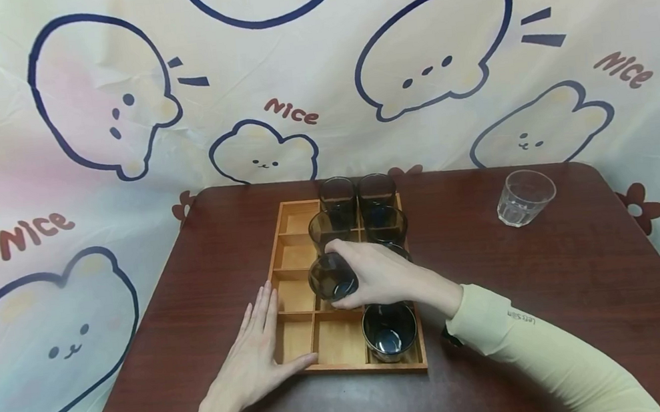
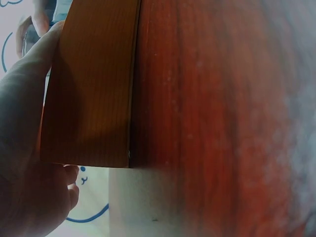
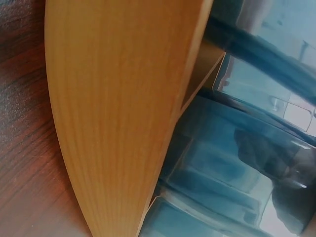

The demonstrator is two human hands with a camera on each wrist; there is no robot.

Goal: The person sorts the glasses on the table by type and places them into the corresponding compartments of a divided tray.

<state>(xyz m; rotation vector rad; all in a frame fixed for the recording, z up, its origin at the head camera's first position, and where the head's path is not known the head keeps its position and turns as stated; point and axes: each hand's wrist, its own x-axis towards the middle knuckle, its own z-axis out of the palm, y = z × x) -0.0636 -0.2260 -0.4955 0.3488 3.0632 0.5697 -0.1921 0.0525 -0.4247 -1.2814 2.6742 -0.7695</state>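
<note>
My right hand [image 1: 382,271] grips a smoky dark drinking glass [image 1: 333,278], thumb on the near side and fingers on the far side. That glass is tilted over the middle column of a divided wooden tray [image 1: 347,368]. Straight fingers of my left hand [image 1: 256,361] lie along the tray's left edge, with the thumb at its front edge. More dark glasses stand in the tray: one [image 1: 390,334] in the front right compartment and several behind. Another is partly hidden by my right hand. In the right wrist view, bluish glass [image 3: 222,148] shows behind the tray wall [image 3: 118,108].
A clear faceted glass [image 1: 525,197] stands on the brown table [image 1: 555,276] at the back right, apart from the tray. The tray's left compartments [image 1: 293,290] show bare wood. Behind the table hangs a cloth [image 1: 314,53] printed with cartoon faces.
</note>
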